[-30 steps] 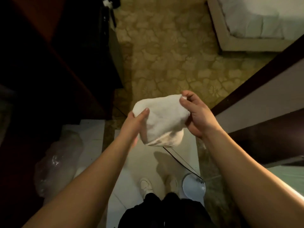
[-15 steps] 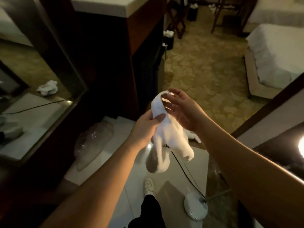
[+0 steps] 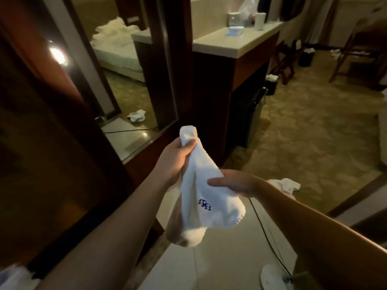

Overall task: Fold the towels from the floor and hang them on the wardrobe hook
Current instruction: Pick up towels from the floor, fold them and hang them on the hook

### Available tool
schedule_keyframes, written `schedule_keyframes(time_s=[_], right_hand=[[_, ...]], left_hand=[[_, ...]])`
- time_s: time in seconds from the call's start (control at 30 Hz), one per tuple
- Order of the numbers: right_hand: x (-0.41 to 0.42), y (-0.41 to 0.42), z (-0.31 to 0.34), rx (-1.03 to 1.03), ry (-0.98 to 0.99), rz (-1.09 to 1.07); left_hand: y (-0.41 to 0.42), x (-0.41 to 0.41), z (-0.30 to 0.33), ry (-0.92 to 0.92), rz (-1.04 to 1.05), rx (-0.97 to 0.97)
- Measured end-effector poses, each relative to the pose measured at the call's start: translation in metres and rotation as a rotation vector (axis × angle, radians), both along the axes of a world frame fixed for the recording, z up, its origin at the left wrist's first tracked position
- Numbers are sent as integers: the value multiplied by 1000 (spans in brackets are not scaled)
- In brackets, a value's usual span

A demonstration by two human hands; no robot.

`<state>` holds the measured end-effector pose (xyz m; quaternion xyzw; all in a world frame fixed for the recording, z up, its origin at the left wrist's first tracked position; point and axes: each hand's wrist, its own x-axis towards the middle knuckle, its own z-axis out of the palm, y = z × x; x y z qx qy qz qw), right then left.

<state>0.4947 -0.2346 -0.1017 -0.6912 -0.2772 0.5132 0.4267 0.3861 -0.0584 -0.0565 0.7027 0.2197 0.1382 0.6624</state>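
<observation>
Left hand (image 3: 174, 156) pinches white towel (image 3: 201, 187) top, held mid-air centre-near over pale floor tile (image 3: 230, 258). Right hand (image 3: 236, 183) grasps its right edge, thumb on front. Another towel (image 3: 285, 184) lies on floor right.

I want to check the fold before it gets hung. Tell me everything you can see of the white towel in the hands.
The white towel looks like soft terry, bunched lengthwise, hanging in the air. A small blue emblem shows on its front. The left hand pinches its top end; the right hand holds its middle. Its lower end droops free.
</observation>
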Motion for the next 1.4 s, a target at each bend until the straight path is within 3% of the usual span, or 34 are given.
schedule_keyframes(time_s=[0.2,0.43,0.6,0.7,0.77,0.9,1.1,1.33,1.4], right_hand=[[-91,34,18,-12,-9,122],[-217,53,29,2,91,213],[-314,71,76,236,85,-132],[-355,93,110,253,-16,-326],[-379,109,124,223,-51,-349],[-419,129,139,269,80,-405],[-467,151,156,339,225,-334],[-486,159,183,385,183,-317],[-486,161,190,392,206,-334]], left_hand=[[49,-116,6,-4,239,-10],[81,-261,3,-58,313,-144],[81,-342,11,3,338,-225],[66,-379,21,54,258,-131],[51,-406,30,-10,204,-64],[17,-450,41,-92,124,138],[-2,-474,32,33,457,656],[33,-525,39,199,623,802],[48,-537,40,185,672,744]])
